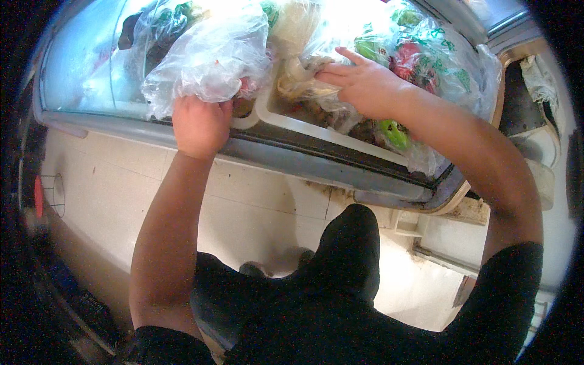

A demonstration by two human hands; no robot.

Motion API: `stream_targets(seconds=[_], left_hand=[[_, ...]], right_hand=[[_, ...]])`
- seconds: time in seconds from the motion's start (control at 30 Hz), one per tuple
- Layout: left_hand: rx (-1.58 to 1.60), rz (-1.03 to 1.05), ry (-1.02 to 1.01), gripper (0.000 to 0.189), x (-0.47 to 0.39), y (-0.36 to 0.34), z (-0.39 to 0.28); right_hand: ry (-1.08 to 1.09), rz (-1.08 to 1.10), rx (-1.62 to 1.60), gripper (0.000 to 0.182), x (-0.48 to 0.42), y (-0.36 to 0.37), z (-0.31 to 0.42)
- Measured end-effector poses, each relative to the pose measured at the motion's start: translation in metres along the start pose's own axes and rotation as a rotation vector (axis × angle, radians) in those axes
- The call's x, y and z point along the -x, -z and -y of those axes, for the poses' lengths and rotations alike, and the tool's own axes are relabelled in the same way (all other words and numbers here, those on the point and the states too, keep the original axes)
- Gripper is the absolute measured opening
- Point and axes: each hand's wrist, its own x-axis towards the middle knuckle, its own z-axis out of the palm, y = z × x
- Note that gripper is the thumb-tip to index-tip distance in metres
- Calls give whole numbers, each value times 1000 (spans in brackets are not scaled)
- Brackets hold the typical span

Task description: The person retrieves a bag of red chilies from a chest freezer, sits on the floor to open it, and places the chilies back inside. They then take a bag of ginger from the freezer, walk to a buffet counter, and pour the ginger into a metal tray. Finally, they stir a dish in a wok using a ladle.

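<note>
My left hand (200, 125) is at the front of a refrigerated display case, gripping the lower edge of a cloudy plastic bag (219, 54). The bag covers most of its fingers. Something red shows under the bag beside my thumb. Farther right, my right hand (365, 84) reaches palm down over a white-rimmed bin (315, 130), fingers apart. Its fingertips touch or hover over a crumpled clear bag (315, 91) with pale contents. Right of that hand lies a clear bag with green print (445, 68), with red and green produce inside.
The case's front rail (319, 159) runs between my body and the bins. On the left, a sliding glass panel (86, 68) covers part of the case. A green vegetable (394, 134) lies below my right wrist. Pale floor tiles (255, 200) show below the case.
</note>
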Motion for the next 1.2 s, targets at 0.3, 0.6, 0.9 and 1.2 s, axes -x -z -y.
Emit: stream_targets(seconds=[0.3, 0.6, 0.9, 1.2], left_hand=[[2, -10, -11, 45, -7, -1, 3], [59, 94, 134, 44, -9, 6, 7], [47, 23, 90, 38, -5, 0, 1], [87, 469, 343, 44, -18, 32, -16]], right_hand=[[-376, -410, -642, 12, 6, 33, 12], [-882, -456, 86, 60, 86, 55, 40], [-1480, -676, -1127, 91, 126, -37, 64], [-1219, -1107, -2038, 50, 90, 9, 21]])
